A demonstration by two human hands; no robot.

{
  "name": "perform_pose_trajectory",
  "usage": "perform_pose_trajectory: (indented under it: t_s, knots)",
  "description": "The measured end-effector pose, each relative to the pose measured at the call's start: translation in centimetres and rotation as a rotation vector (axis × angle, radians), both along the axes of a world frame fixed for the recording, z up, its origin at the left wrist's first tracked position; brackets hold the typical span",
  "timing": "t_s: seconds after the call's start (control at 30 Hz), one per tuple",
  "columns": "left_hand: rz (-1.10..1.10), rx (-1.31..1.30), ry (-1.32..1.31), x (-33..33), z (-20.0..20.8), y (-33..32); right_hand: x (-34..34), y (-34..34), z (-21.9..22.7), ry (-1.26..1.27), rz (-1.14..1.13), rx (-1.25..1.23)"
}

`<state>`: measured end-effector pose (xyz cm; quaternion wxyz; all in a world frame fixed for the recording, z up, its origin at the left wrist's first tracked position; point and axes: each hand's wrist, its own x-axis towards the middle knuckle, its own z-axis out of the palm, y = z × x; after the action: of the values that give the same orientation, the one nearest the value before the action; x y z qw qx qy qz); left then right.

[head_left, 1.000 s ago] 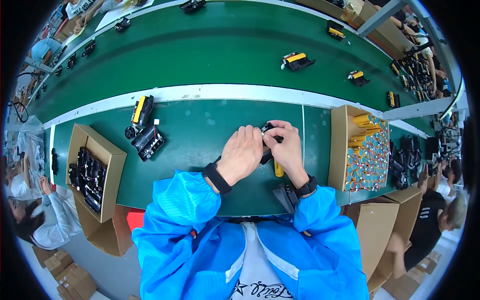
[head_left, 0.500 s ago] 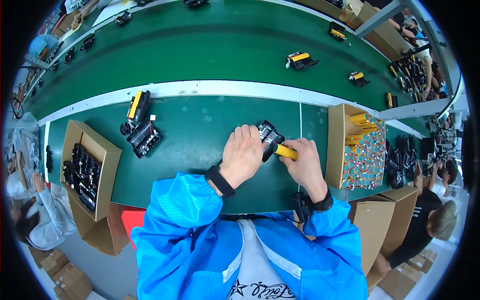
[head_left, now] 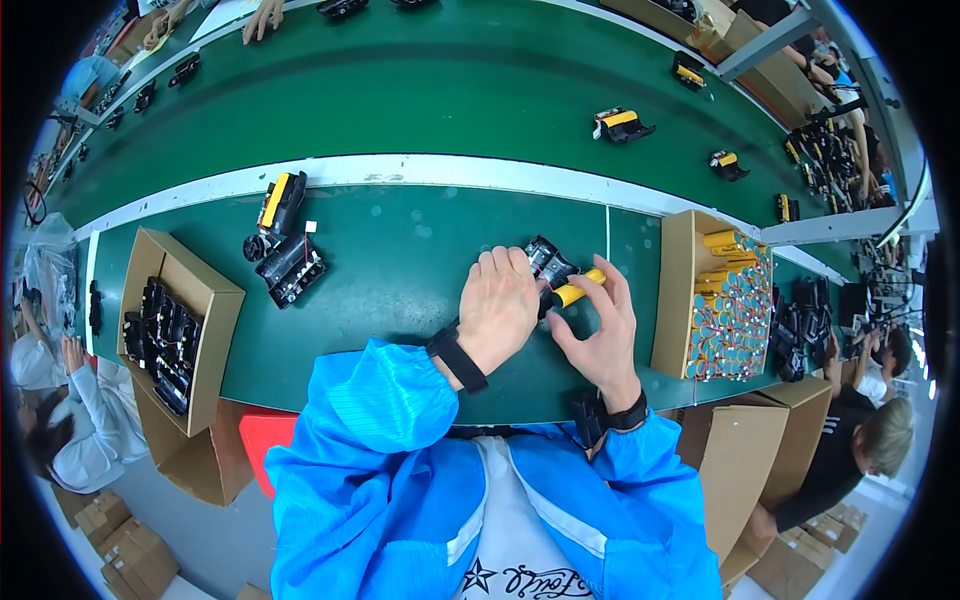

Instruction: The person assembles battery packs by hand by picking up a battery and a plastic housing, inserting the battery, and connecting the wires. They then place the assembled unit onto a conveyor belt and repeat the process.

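Note:
My left hand (head_left: 500, 305) is wrapped round a black plastic housing (head_left: 550, 262), with its fingers hiding the near part. A yellow cylindrical battery (head_left: 580, 288) lies aslant at the housing's right side, its lower left end against the black plastic. My right hand (head_left: 605, 325) has thumb and fingers spread, the index finger resting at the battery and the thumb below it. Farther left on the bench lies another opened black housing (head_left: 290, 270), and beside it one part holds a yellow battery (head_left: 271, 205).
A cardboard box of yellow batteries (head_left: 675, 300) stands right of my hands. Another box (head_left: 222, 310) on the left holds black housings. Beyond the white rail (head_left: 400, 170), a green belt (head_left: 430, 90) carries several housings with batteries. Co-workers sit on both sides.
My right hand has loosened its grip on the battery and spread its fingers. Both hands and the housing sit slightly farther right. Housings on the belt have shifted right; another person's hand appears far left.

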<state>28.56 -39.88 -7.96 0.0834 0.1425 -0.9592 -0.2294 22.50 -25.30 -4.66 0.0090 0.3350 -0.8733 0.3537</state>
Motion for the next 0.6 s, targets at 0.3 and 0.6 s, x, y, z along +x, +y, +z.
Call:
perform_pose_trajectory:
  t_s: [0.3, 0.6]
  knots:
    - [0.017, 0.013, 0.014, 0.0, -0.4, -0.3, 0.0, -2.2, -0.3, 0.084, 0.096, -0.115]
    - [-0.197, 0.217, 0.008, 2.5, 2.5, -3.8, 0.6, -3.4, -0.7, 0.045, 0.154, 0.071]
